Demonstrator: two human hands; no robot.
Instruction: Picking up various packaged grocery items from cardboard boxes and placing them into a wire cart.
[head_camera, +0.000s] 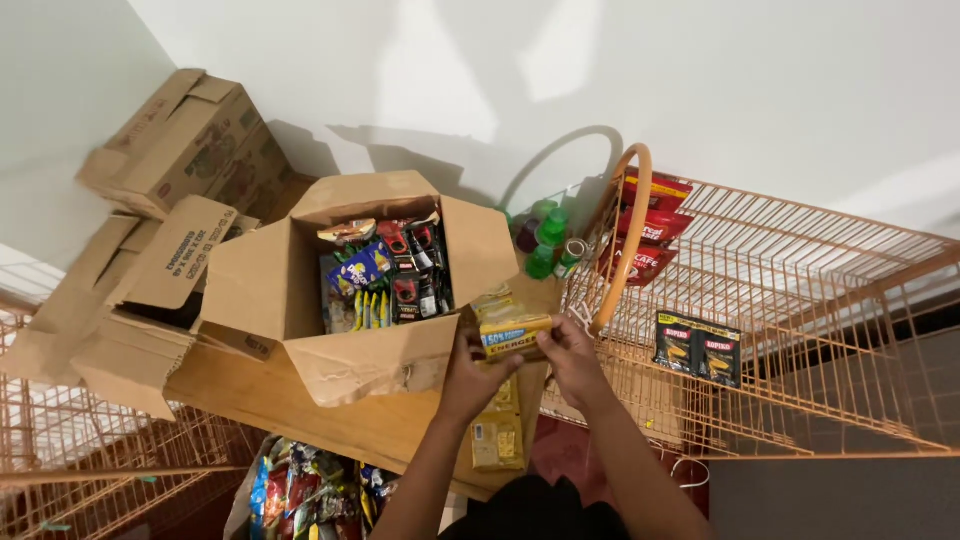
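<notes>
My left hand (468, 372) and my right hand (572, 356) together hold a yellow packet strip (513, 333) just right of an open cardboard box (262, 285). More of the yellow packets (497, 440) hang down below my hands. Inside the box lie several small snack and sachet packs (385, 272) in blue, red and yellow. Both hands sit over the edge of a flat sheet of cardboard (280, 400) under the box.
An orange wire basket (800, 300) at the right holds black sachets (698, 348) and red packs (645, 235). Green-capped bottles (547, 240) stand by its handle. More cardboard boxes (170, 140) sit at the left, and a bag of mixed snacks (300, 495) lies below.
</notes>
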